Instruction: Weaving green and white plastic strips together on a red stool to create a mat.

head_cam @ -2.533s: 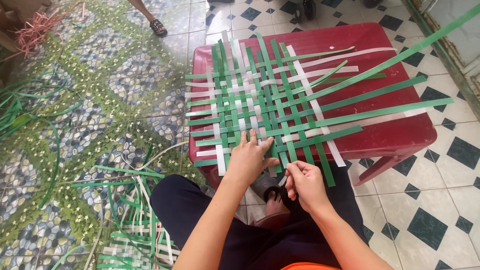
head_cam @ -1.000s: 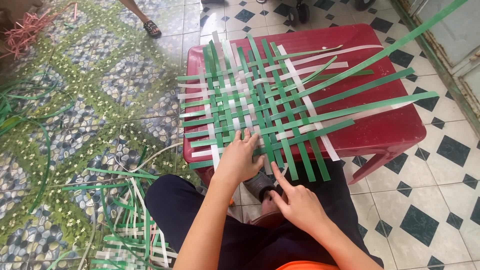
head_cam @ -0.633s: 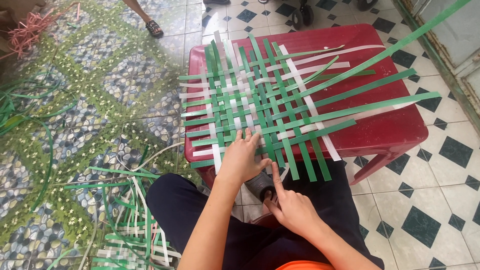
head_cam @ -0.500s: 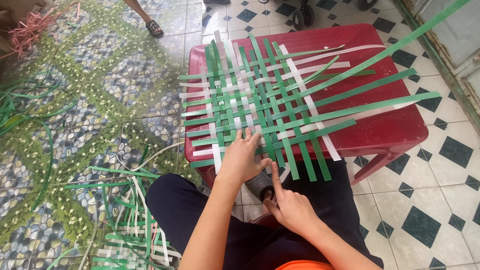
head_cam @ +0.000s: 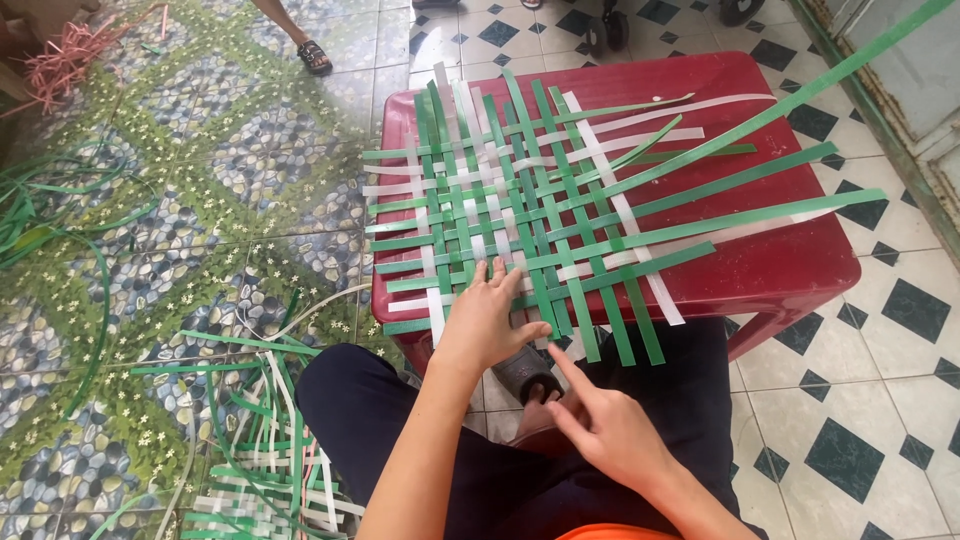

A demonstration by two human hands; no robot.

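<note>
Red plastic table with my woven mat on it, tiled floor around.

The red table (head_cam: pixel 780 270) sits at my twelve o'clock; the green-and-white strip mat (head_cam: pixel 520 215) lies flat across its top, long green ends running off toward two o'clock. On the patterned floor (head_cam: pixel 200 200), loose green and white strips (head_cam: pixel 260 450) pile at eight o'clock, pink strips (head_cam: pixel 70 60) at ten.

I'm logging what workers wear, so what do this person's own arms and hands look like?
Both forearms are bare, with no sleeves reaching them. The left hand and right hand are ungloved; no rings, watch or bracelets show. An orange garment edge appears at the bottom.
</note>
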